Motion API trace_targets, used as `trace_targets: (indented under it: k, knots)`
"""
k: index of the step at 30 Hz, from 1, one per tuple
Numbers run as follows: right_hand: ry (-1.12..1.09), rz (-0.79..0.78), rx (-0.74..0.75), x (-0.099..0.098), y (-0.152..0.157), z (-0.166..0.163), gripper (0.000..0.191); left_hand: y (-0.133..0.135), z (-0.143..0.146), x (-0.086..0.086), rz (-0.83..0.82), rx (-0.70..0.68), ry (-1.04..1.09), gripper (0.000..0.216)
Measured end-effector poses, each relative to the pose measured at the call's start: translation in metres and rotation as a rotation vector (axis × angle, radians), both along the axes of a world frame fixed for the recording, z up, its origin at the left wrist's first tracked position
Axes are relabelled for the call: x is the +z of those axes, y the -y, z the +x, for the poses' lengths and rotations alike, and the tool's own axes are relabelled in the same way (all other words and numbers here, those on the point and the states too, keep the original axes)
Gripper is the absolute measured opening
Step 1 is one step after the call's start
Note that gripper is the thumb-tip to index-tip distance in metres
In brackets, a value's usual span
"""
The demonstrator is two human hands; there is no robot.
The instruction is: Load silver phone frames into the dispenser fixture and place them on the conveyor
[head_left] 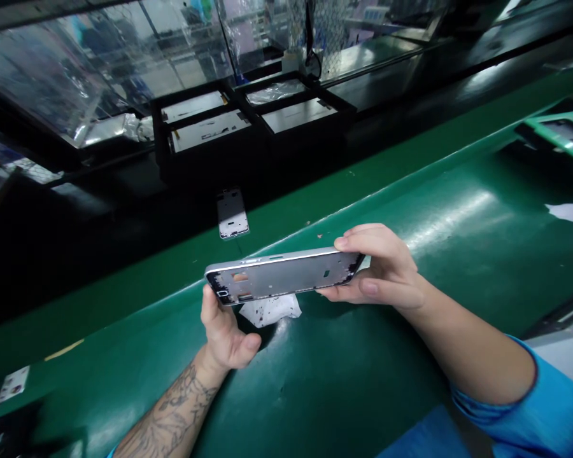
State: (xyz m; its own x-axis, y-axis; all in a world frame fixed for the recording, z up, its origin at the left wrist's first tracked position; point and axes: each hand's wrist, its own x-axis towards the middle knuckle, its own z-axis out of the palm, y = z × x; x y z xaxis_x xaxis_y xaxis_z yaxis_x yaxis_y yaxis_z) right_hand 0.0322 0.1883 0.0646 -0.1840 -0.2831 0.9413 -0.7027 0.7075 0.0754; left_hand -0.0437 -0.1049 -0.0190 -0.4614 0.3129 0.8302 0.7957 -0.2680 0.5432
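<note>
A silver phone frame (286, 277) is held tilted above the green mat, its grey inner face and cut-outs toward me. My right hand (384, 270) grips its right end, thumb and fingers on opposite long edges. At the left end, my left hand (226, 334) supports the frame from below and behind. Its thumb stands away from the frame, and skin shows through the cut-outs. Beneath the frame lies a crumpled white paper (272, 310) with dark specks, partly hidden by it. Farther off, a second phone frame (232, 213) lies flat on the green surface.
Black trays (255, 121) with several flat panels stand at the back. A green-rimmed holder (563, 137) and a white scrap (568, 212) lie at the right. At the far left are a small white card (13, 385) and a dark object (9, 436). The green mat (344, 375) covers the bench.
</note>
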Motion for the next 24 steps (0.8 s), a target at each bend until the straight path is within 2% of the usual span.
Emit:
trace_targets:
  k: [4,11,24]
  knots:
    - [0.019,-0.003,0.013,-0.003,-0.002,-0.001,0.062,-0.003,0.003,0.004,-0.008,0.0,0.037,0.099]
    - [0.023,-0.07,0.082,-0.008,-0.002,-0.004,0.086,-0.011,0.011,0.018,0.025,-0.037,0.158,0.098]
    - [0.067,-0.124,0.111,-0.005,0.0,-0.004,0.087,-0.009,0.008,0.018,-0.018,-0.072,0.111,0.101]
